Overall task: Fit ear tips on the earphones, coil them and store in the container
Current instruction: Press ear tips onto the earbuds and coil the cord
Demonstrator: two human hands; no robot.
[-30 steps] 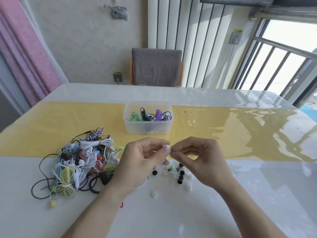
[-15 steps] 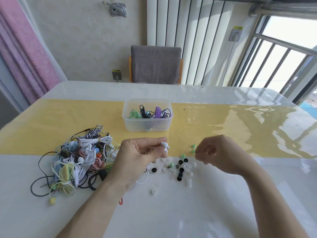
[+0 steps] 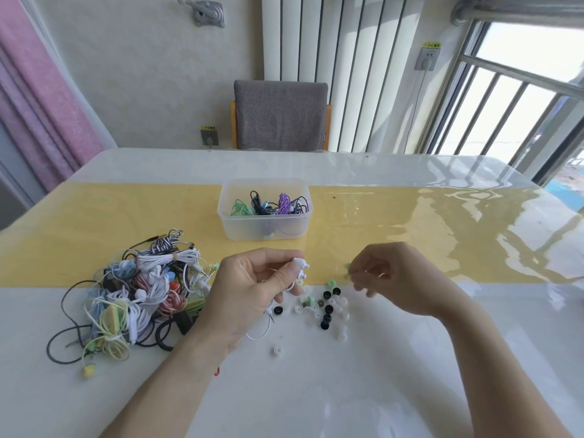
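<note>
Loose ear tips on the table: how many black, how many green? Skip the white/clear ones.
black ear tips: 6
green ear tips: 4 (two of them right by the fingertips of the right hand, small and slightly blurred)
total: 10

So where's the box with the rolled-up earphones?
In the head view, the clear plastic container sits mid-table on the yellow runner, beyond both hands and in front of the grey chair. The tangled earphone pile lies nearer, to its left.
</note>
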